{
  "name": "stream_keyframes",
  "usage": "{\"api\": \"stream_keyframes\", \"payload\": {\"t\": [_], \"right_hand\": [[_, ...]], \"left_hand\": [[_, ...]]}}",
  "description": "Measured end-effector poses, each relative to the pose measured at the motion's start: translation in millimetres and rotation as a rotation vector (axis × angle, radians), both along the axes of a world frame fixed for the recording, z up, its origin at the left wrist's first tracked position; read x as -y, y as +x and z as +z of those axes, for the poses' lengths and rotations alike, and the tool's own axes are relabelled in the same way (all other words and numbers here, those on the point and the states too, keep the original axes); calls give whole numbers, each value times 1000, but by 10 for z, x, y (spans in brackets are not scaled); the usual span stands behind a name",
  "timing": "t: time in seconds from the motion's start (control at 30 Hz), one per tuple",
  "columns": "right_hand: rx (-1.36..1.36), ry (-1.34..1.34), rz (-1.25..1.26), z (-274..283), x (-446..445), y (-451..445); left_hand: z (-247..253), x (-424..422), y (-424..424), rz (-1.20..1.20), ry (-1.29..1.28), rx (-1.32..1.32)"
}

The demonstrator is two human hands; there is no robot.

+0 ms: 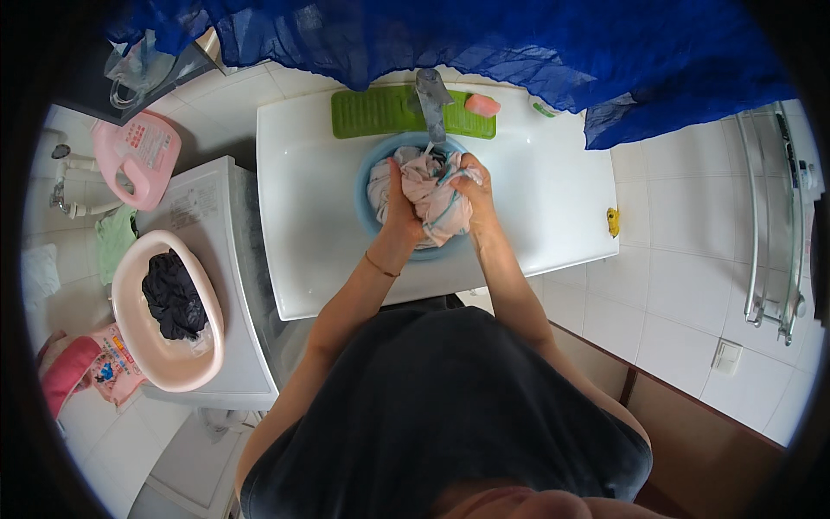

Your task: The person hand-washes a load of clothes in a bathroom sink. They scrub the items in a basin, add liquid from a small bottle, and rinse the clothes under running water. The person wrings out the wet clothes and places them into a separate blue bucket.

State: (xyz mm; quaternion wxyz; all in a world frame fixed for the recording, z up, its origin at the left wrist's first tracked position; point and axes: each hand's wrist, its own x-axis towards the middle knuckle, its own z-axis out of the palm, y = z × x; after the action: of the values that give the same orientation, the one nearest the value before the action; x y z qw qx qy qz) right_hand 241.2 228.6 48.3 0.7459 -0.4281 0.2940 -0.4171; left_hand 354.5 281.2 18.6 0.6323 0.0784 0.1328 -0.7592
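Both my hands grip a wet-looking, pale pink cloth garment point(444, 201) with teal trim, over a light blue round basin point(364, 207). My left hand point(402, 211) is on the garment's left side, its thumb up and its fingers hidden beneath the cloth. On the right side, my right hand point(476, 188) pinches the bunched cloth between thumb and fingers. More pale fabric lies in the basin, which stands in a white ceramic sink point(311, 194). Right above the basin's far edge is a grey metal faucet point(433, 107), with what looks like water at its spout.
Behind the basin a green ribbed tray point(373, 113) holds pink soap point(482, 105). Blue fabric point(493, 45) hangs over the sink's far side. At left, a pale pink tub point(123, 311) with dark cloth point(174, 295) and a pink jug point(152, 149) stand on a grey-white appliance point(240, 337).
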Motion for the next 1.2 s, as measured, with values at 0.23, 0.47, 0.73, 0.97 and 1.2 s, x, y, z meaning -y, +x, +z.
{"api": "stream_keyframes", "payload": {"t": [0.23,0.47,0.73,0.97,1.2], "right_hand": [[-389,-634,-195,246,-201,94],[-611,-1083,29,100,-197,-162],[415,472,-266,380,-65,169],[554,632,654,31,267,77],[-509,158,855,321,251,355]], "left_hand": [[-142,167,54,150,-144,142],[369,41,22,179,-136,366],[632,87,-88,690,22,1096],[1048,-63,204,647,-1216,2266],[771,-89,241,142,-1692,2292]]}}
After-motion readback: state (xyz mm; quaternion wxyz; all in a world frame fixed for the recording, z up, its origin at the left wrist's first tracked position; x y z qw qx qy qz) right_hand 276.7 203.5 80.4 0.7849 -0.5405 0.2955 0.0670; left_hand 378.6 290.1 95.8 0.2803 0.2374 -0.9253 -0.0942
